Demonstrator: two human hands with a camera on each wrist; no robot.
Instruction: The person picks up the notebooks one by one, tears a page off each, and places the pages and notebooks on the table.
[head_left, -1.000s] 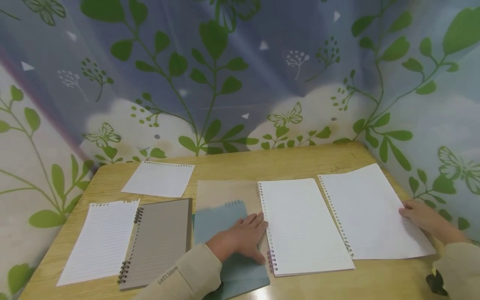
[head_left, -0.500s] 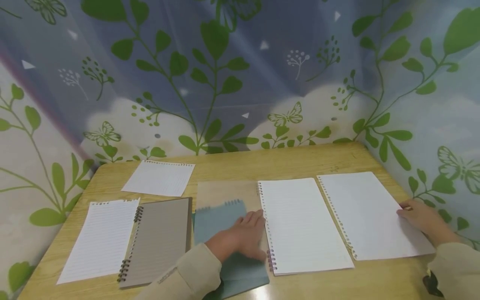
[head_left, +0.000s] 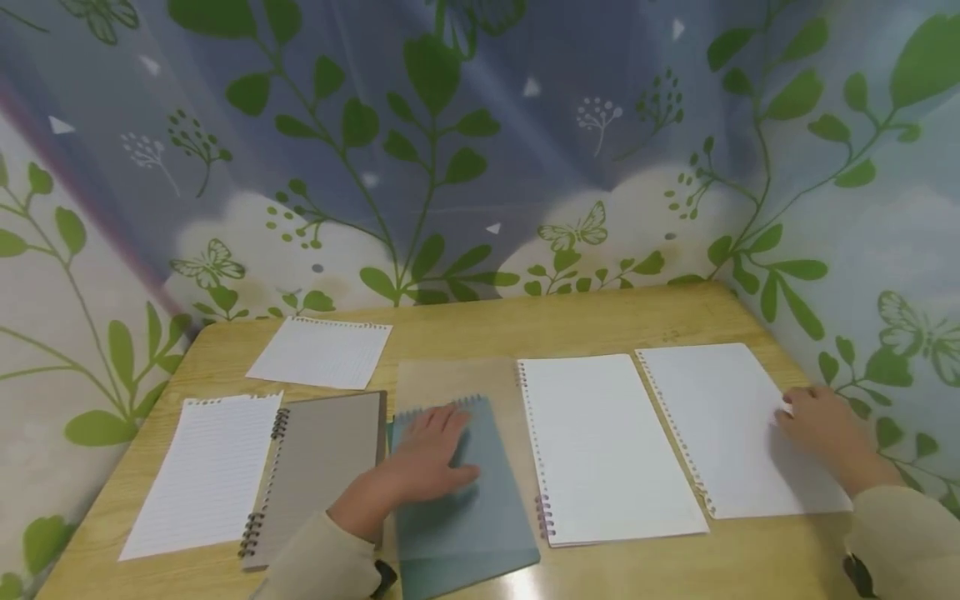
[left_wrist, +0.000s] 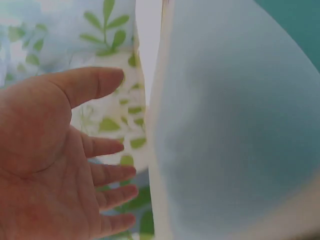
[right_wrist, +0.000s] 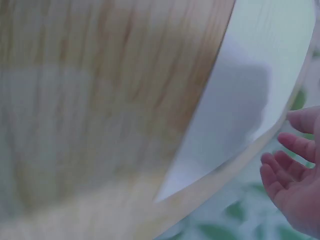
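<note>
My left hand [head_left: 420,462] hovers over a blue-green notebook [head_left: 487,521], its fingers spread and thumb out. A gap shows between this hand [left_wrist: 45,155] and the blue cover [left_wrist: 240,125] in the left wrist view. At the right, my right hand [head_left: 828,437] is above the outer edge of a loose white sheet [head_left: 705,425] with torn spiral holes along its left side. Its fingers are loosely bent with nothing between them; the right wrist view shows the hand [right_wrist: 300,170] apart from the flat paper [right_wrist: 225,115]. Beside the sheet lies an open spiral notebook [head_left: 607,450].
A grey-brown spiral notebook [head_left: 322,475] lies left of the blue-green one. Two more torn lined sheets, one tall [head_left: 202,475] and one small [head_left: 322,354], lie at the left. Patterned cloth [head_left: 465,167] encloses the wooden table [head_left: 600,317] behind and at the sides.
My left hand has moved left from the white notebook's spiral edge to above the blue-green notebook. My right hand has let go of the loose sheet, which now lies flat, and lifted slightly.
</note>
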